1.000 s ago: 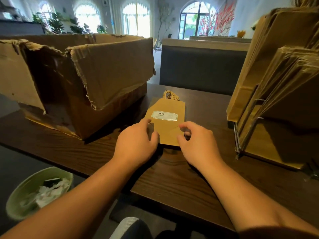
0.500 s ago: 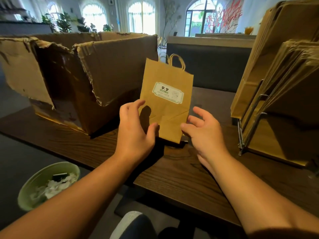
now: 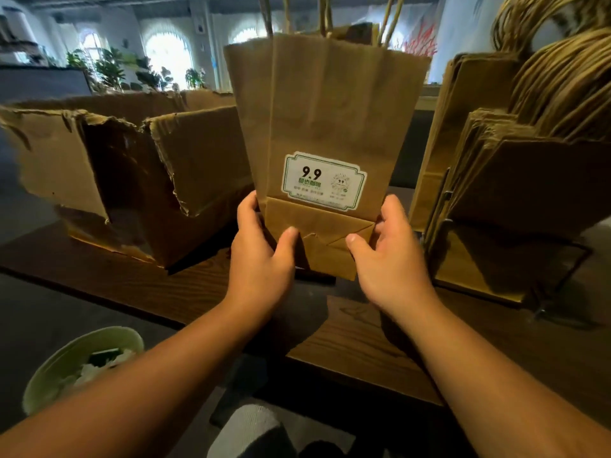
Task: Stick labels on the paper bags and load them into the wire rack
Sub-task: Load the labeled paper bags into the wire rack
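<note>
Bags [image 3: 324, 127] of brown kraft paper stand upright in the middle of the view, lifted clear above the dark wooden worktop [image 3: 363, 345]. At least two lie flat together, the edge of the rear one showing along the left side of the front one. Twisted paper handles [image 3: 325, 14] rise from their tops and run out of the picture. The front bag carries a white label [image 3: 323, 180] with a green border and "9.9" printed in black, stuck just above the folded bottom flap.

The left hand [image 3: 261, 256] grips the lower left edge of the bags, thumb pressed on the front flap and fingers curled behind. The right hand [image 3: 390, 259] grips the lower right edge in the same way, thumb on the flap.

To the right, on the worktop, a wire rack [image 3: 439, 213] holds stacks of flat paper bags [image 3: 515, 173], their handles bunched at the upper right. To the left, also on the worktop, sits a torn cardboard box [image 3: 139, 173] with ragged flaps. Below the worktop edge at lower left is a pale green bin [image 3: 56, 375] with white scraps inside. Arched windows and potted plants [image 3: 109, 69] show in the blurred background.
</note>
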Demonstrator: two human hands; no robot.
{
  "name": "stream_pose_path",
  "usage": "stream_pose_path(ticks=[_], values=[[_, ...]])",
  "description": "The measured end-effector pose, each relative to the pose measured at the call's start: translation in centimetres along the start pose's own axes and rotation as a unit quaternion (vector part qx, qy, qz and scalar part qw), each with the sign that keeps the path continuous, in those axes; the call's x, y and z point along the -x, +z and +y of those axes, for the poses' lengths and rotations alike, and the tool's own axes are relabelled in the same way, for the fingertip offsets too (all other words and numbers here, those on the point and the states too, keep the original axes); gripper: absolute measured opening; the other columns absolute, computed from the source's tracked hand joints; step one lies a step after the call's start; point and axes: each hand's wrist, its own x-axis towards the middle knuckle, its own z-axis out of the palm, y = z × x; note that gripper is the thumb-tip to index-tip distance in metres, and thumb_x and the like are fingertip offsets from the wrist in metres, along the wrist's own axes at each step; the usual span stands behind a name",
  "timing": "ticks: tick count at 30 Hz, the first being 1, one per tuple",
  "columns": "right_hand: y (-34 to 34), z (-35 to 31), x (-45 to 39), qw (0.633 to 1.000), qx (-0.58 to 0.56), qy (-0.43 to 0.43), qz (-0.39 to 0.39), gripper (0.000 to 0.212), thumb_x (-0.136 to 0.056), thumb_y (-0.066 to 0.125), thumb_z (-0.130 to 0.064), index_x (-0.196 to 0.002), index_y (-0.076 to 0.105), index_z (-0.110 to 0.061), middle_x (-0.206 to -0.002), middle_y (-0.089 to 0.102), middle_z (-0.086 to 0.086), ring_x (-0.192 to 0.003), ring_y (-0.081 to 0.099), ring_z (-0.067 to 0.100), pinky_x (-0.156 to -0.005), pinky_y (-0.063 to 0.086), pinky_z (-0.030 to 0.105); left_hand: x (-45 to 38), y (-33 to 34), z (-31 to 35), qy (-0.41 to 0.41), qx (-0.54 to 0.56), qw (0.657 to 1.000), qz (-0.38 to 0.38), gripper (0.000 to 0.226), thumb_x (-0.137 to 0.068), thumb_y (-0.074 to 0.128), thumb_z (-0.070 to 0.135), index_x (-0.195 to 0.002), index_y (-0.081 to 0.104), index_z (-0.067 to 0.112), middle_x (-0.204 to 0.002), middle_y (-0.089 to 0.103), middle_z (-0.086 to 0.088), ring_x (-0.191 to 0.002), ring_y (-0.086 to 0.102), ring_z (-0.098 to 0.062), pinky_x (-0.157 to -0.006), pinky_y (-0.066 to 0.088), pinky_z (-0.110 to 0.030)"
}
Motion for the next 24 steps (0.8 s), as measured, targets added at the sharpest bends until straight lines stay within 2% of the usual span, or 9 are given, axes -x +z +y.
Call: stream_pose_path(ticks=[3,5,8,11,14,17,19,22,24], values=[[-3.2,-1.5,1.4,0.998,0.037,-0.03,0.036,0.038,-0.092,0.061,-0.003,-0.097,0.048,-0.039,-0.104,0.066,-0.014,-0.097,0.065,-0.001,-0.074,0.058,0.021,1.4,1.7,2.9,0.004,0.064,0.998,-0.013,0.059,-0.096,0.061,0.012,-0.145,0.031,0.025,-0.127,0.057,0.017,-0.12,0.055,0.004,-0.102,0.049,-0.03],[-5.6,-2.2,2.2,0.995,0.053,-0.034,0.08,0.034,-0.092,0.064,-0.009,-0.109,0.055,-0.036,-0.107,0.066,-0.015,-0.098,0.065,-0.002,-0.08,0.057,0.024,2.0,3.1,4.8,0.018,0.075,0.997,-0.023,0.05,-0.097,0.06,0.012,-0.137,0.035,0.026,-0.124,0.057,0.017,-0.118,0.056,0.003,-0.101,0.051,-0.029],[-9.3,-2.1,2.9,0.984,0.087,-0.037,0.154,0.045,-0.091,0.067,-0.016,-0.132,0.053,-0.028,-0.121,0.061,-0.017,-0.113,0.057,-0.002,-0.094,0.048,0.022,2.4,5.5,7.6,0.049,0.064,0.995,-0.05,0.035,-0.099,0.055,0.011,-0.127,0.039,0.027,-0.116,0.056,0.016,-0.113,0.056,0.001,-0.098,0.051,-0.026],[-13.0,-1.3,3.3,0.971,0.097,-0.044,0.214,0.032,-0.089,0.069,-0.019,-0.118,0.059,-0.028,-0.11,0.067,-0.013,-0.1,0.063,-0.004,-0.084,0.052,0.018,2.4,8.0,9.9,0.073,0.05,0.992,-0.091,0.027,-0.103,0.048,0.012,-0.128,0.048,0.022,-0.114,0.059,0.011,-0.106,0.056,0.001,-0.092,0.051,-0.025],[-16.2,-1.2,3.4,0.934,0.194,-0.069,0.293,0.033,-0.085,0.072,-0.023,-0.116,0.064,-0.015,-0.103,0.069,-0.004,-0.093,0.066,0.015,-0.078,0.048,0.024,1.9,10.2,11.7,0.109,0.028,0.988,-0.105,0.022,-0.103,0.049,0.015,-0.123,0.056,0.021,-0.112,0.065,0.007,-0.101,0.06,-0.005,-0.089,0.055,-0.032],[-18.4,-1.5,2.9,0.915,0.242,-0.073,0.313,0.024,-0.084,0.071,-0.022,-0.107,0.067,-0.015,-0.092,0.062,-0.009,-0.086,0.064,0.017,-0.077,0.052,0.032,0.7,12.0,12.8,0.13,0.021,0.985,-0.11,0.017,-0.102,0.051,0.017,-0.116,0.062,0.017,-0.109,0.068,0.004,-0.097,0.061,-0.009,-0.085,0.056,-0.037],[-19.1,-1.2,2.4,0.907,0.263,-0.102,0.314,0.019,-0.085,0.069,-0.022,-0.103,0.067,-0.015,-0.089,0.064,-0.006,-0.084,0.064,0.018,-0.077,0.054,0.039,-0.2,12.8,13.2,0.138,0.017,0.984,-0.11,0.017,-0.101,0.053,0.016,-0.114,0.063,0.015,-0.108,0.068,0.002,-0.096,0.062,-0.01,-0.082,0.055,-0.031],[-19.7,-0.4,1.2,0.894,0.286,-0.131,0.32,0.02,-0.085,0.07,-0.021,-0.102,0.067,-0.011,-0.09,0.069,0.002,-0.077,0.062,0.019,-0.069,0.048,0.029,-1.3,13.4,13.5,0.138,0.0,0.984,-0.11,0.02,-0.099,0.056,0.013,-0.116,0.064,0.019,-0.11,0.067,0.003,-0.094,0.058,-0.005,-0.076,0.045,-0.012],[-20.0,0.6,0.4,0.882,0.309,-0.154,0.322,0.024,-0.082,0.07,-0.024,-0.1,0.068,-0.008,-0.089,0.072,0.01,-0.077,0.066,0.029,-0.071,0.044,0.025,-1.7,13.5,13.4,0.133,-0.013,0.985,-0.108,0.022,-0.099,0.057,0.013,-0.118,0.065,0.021,-0.112,0.066,0.005,-0.094,0.055,-0.002,-0.076,0.038,-0.006]])
